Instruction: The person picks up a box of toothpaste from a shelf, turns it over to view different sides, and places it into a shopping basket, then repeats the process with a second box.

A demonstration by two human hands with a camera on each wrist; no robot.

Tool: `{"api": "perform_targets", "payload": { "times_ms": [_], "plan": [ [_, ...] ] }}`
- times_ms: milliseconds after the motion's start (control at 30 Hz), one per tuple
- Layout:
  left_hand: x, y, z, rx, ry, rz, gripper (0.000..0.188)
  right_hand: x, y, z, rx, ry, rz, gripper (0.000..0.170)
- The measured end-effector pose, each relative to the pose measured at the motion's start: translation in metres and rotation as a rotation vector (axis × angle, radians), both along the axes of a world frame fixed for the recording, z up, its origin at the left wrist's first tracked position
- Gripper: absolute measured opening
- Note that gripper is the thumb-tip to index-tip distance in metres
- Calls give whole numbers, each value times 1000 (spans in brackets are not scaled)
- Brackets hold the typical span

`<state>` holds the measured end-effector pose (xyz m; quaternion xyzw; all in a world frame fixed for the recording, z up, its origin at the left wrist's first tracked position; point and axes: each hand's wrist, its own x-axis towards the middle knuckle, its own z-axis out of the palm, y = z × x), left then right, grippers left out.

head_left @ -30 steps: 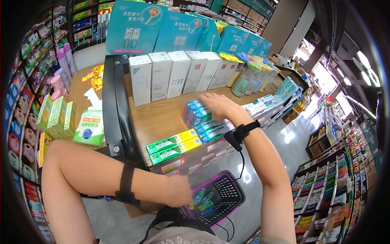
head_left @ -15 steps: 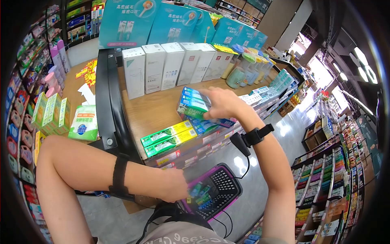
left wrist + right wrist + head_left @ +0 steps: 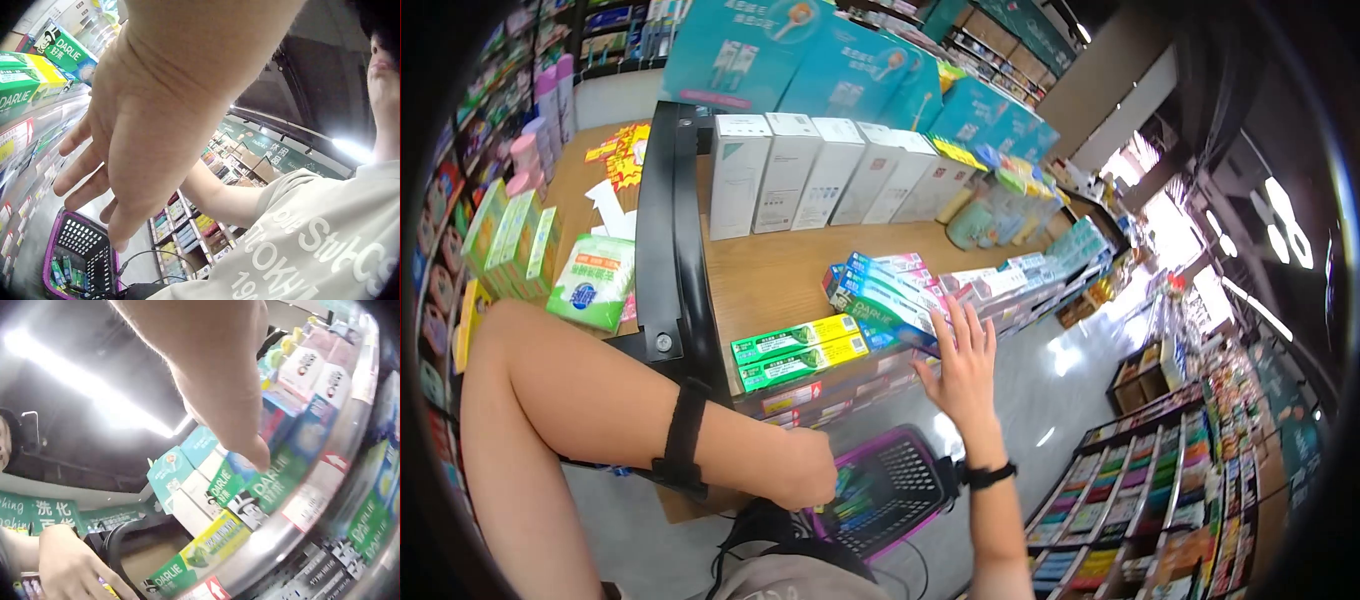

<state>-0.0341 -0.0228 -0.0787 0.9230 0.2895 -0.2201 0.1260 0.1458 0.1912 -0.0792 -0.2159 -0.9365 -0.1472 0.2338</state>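
Note:
Several blue-and-green Darlie boxes lie askew at the shelf's front edge, one end raised. At their right end is my right hand, its fingers spread and straight; whether the fingertips touch a box is unclear. In the right wrist view the thumb side of that hand covers part of the Darlie boxes. My left hand hangs below the shelf edge, beside a black basket with a purple rim. The left wrist view shows this hand with loose fingers and nothing in them.
Green-and-yellow boxes lie left of the Darlie boxes. Behind stand white cartons and pump bottles. A black post borders the shelf on the left. Small green packs lie in the basket.
The right hand has let go of the tilted boxes it held and moved down and toward the shelf's front, its fingers now spread. The boxes rest at a different angle. The head view has shifted.

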Motion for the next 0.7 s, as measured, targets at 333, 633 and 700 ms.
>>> {"api": "perform_targets", "payload": {
  "times_ms": [333,633,700],
  "plan": [
    [-1,-5,9,40,16,-25,23,10,15,-56,146,279,-150,63],
    [-4,-4,7,59,62,-70,24,1,22,-80,225,440,-106,62],
    [-4,-2,4,54,57,-50,27,3,19,-81,249,478,-87,59]
  ]
}}
